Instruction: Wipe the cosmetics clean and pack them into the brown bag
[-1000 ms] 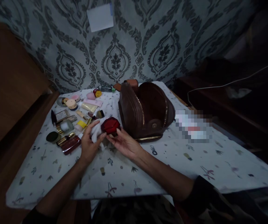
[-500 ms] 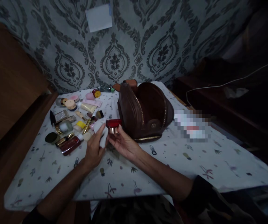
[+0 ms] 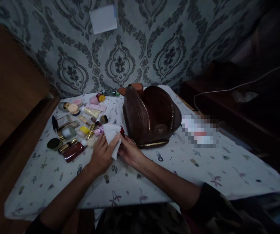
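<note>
My left hand (image 3: 103,153) is closed on a white cloth (image 3: 111,134) and presses it over a small red bottle (image 3: 122,130). The fingers of my right hand (image 3: 132,153) are wrapped round that bottle from the other side. Only a sliver of red shows at the cloth's right edge; the rest is covered by cloth and fingers. Just beyond my right hand stands a brown zipped bag (image 3: 137,120), its top gaping. Left of my left hand lie a dark red bottle (image 3: 73,152) with a white cap and a pink tube (image 3: 98,131).
Several cosmetics spread over the table's left side, among them a cream tube (image 3: 92,112), a round compact (image 3: 73,109) and a dark round lid (image 3: 54,144). A green bottle (image 3: 110,93) lies at the back. A blurred-out item (image 3: 200,131) is right of the bag.
The white cloth has moved right and now covers most of the red bottle, whose body and rose-gold part showed before. Both hands have drawn closer together around it.
</note>
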`<state>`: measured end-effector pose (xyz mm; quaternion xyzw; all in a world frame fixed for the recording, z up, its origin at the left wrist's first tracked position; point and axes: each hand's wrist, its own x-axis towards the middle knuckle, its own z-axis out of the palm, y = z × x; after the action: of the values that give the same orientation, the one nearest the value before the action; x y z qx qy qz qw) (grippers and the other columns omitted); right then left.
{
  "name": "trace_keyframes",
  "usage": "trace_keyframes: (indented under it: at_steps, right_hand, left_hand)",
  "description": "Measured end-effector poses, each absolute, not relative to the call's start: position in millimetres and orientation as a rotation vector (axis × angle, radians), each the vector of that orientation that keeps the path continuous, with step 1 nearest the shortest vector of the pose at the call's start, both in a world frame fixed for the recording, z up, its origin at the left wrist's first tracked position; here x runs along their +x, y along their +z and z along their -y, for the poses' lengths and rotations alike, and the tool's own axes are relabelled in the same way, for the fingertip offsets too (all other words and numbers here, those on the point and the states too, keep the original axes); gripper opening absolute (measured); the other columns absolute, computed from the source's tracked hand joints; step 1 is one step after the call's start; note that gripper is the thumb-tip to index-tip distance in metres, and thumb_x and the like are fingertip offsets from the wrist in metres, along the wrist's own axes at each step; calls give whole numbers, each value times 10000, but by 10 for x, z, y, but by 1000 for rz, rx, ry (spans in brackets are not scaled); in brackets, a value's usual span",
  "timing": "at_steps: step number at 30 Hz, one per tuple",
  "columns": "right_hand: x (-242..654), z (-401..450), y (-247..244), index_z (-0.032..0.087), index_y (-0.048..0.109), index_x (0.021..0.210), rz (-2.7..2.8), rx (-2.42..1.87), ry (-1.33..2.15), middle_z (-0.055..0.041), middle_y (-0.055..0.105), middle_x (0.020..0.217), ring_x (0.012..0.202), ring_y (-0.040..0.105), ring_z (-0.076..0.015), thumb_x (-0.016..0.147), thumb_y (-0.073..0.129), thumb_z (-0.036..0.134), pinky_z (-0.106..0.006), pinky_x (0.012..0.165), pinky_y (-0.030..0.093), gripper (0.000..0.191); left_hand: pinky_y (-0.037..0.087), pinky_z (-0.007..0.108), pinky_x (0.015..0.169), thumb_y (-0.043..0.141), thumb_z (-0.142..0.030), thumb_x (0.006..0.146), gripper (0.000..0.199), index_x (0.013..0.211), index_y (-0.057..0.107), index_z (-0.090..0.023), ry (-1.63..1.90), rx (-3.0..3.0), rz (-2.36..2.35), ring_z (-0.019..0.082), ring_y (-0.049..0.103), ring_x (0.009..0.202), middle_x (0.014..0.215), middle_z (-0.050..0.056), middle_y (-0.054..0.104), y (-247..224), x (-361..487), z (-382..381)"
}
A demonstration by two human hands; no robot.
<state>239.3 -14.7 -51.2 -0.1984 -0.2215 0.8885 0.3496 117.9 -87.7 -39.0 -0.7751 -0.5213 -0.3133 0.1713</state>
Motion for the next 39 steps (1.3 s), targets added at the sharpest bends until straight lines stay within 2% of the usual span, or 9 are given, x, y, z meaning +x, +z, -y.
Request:
trace_keyframes:
  at_steps: [3, 7, 14, 16, 20, 26, 30, 35, 39]
  right_hand:
    - [2423, 175, -503, 249, 672, 1006, 768, -496, 2240, 33, 685, 848, 715, 617, -106, 614, 879, 420, -210, 631, 515, 475]
    - [2470, 186, -478, 246, 636, 1103, 1140, -471, 2073, 19, 670, 953, 852, 634, -130, 683, 830, 373, -234, 764, 519, 480]
    - [2513, 193, -473, 227, 543, 1294, 1698, -489, 1518, -89, 598, 1293, 1188, 581, -246, 645, 833, 289, -398, 1023, 457, 714]
    - [2528, 222, -461, 223, 523, 1311, 1794, -531, 1336, -97, 599, 1284, 1180, 583, -247, 649, 821, 257, -414, 1037, 445, 727]
    - [2536, 258, -430, 190, 508, 1242, 1801, -658, 1227, -83, 632, 1159, 1049, 626, -228, 653, 795, 243, -387, 927, 510, 657]
    - [2538, 240, -414, 189, 530, 1148, 1826, -768, 1030, -75, 607, 1073, 1007, 609, -238, 682, 754, 277, -398, 888, 517, 525]
    - [2573, 236, -426, 190, 525, 1207, 1894, -737, 901, -88, 572, 1089, 1016, 589, -246, 710, 786, 355, -407, 890, 518, 586]
    - [2613, 222, -412, 211, 529, 1282, 1930, -623, 812, -58, 541, 1007, 930, 584, -227, 698, 823, 437, -385, 831, 538, 691]
    - [2616, 211, -393, 232, 537, 1296, 1945, -547, 788, -74, 540, 1086, 1048, 569, -241, 711, 815, 429, -404, 919, 520, 677]
  left_hand:
    - [407, 487, 1106, 466, -172, 951, 618, 1541, 282, -198, -1001, -2208, 1599, 298, 471, 1359, 1451, 172, 523, -355, 1129, 894]
    - [437, 406, 1085, 440, -339, 991, 496, 1461, 438, -181, -1292, -2237, 1848, 258, 539, 1302, 1414, 139, 571, -284, 1067, 907]
    - [324, 431, 1173, 328, -556, 987, 601, 1359, 565, -148, -1828, -2077, 2244, 260, 493, 1344, 1400, 115, 588, -226, 1040, 869]
    - [318, 419, 1179, 310, -579, 982, 618, 1329, 595, -155, -1880, -1999, 2304, 258, 487, 1349, 1377, 105, 608, -239, 1054, 868]
    - [345, 418, 1165, 334, -609, 964, 641, 1353, 571, -158, -1898, -2034, 2212, 261, 504, 1334, 1399, 107, 590, -238, 1112, 893]
    - [363, 436, 1143, 470, -520, 950, 584, 1407, 495, -156, -1766, -2135, 2103, 277, 476, 1359, 1445, 134, 542, -254, 1149, 901]
    - [389, 444, 1120, 458, -553, 942, 594, 1368, 533, -146, -1872, -2073, 2184, 291, 520, 1312, 1345, 140, 620, -266, 1151, 891]
    - [427, 419, 1087, 453, -604, 922, 582, 1270, 616, -167, -2236, -1830, 2317, 276, 564, 1258, 1290, 120, 654, -279, 1203, 876]
    - [500, 398, 990, 460, -610, 912, 534, 1095, 683, -160, -2330, -1521, 2526, 264, 648, 1096, 1093, 115, 725, -352, 1222, 860]
